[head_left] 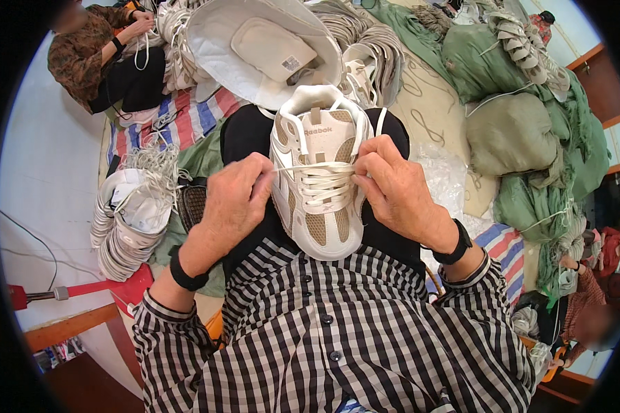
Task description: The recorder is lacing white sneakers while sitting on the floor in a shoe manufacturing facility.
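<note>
A white and beige sneaker [335,230] lies on my lap between my knees, its toe pointing at me and its tongue upright at the far end. White laces [327,180] cross its front in several rows. My left hand [238,194] is closed beside the shoe, pinching a lace that runs tight from the eyelets to its fingertips. On the opposite side, my right hand [401,193] pinches lace at the eyelet edge with thumb and forefinger. A loose lace end [382,120] sticks up behind the right hand. What lies inside the shoe is hidden.
Beyond the sneaker stands a large white lined container [210,48]. Stacked shoe parts [127,227] and a tangle of laces [155,165] lie at left. Green cloth sacks [513,134] are heaped at right. A person [83,51] handles a lace at far left; another [585,310] sits at lower right.
</note>
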A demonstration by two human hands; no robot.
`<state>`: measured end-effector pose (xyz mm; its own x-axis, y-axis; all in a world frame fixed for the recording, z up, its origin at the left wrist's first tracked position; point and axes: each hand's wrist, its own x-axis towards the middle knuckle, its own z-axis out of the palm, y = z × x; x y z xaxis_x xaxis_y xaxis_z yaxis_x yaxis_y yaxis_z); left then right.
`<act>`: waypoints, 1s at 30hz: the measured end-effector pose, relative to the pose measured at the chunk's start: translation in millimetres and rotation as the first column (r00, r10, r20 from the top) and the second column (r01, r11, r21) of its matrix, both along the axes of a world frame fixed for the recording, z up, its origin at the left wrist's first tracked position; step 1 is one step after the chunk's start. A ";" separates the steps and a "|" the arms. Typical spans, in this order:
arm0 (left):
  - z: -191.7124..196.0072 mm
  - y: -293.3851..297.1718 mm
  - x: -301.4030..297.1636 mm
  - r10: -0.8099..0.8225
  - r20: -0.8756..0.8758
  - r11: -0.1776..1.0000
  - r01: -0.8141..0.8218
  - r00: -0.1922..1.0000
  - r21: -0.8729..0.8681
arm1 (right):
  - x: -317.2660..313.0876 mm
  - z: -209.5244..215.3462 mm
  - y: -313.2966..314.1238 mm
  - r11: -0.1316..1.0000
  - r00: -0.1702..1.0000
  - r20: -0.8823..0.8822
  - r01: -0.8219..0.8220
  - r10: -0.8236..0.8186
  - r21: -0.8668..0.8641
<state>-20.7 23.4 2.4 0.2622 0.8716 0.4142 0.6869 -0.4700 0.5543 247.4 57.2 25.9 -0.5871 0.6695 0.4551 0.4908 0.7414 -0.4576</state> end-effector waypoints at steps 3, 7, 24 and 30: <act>6.3 9.3 -11.0 0.020 -0.210 0.956 0.043 0.977 0.289 | 3.3 -3.2 -0.5 0.994 1.000 -0.016 0.020 -0.022 -0.107; 16.3 18.3 -28.3 0.117 -0.360 0.852 0.093 0.926 0.515 | 3.9 -9.0 -1.0 0.972 0.995 -0.075 0.049 -0.067 -0.229; -18.3 13.6 -64.4 0.194 -0.405 0.861 0.042 0.894 0.506 | 17.9 0.9 19.0 0.633 0.940 -0.328 -0.197 -0.095 -0.749; -22.7 2.1 -74.2 0.213 -0.421 0.890 0.003 0.882 0.457 | 20.7 -15.3 45.6 0.486 0.797 -0.551 -0.391 -0.246 -0.782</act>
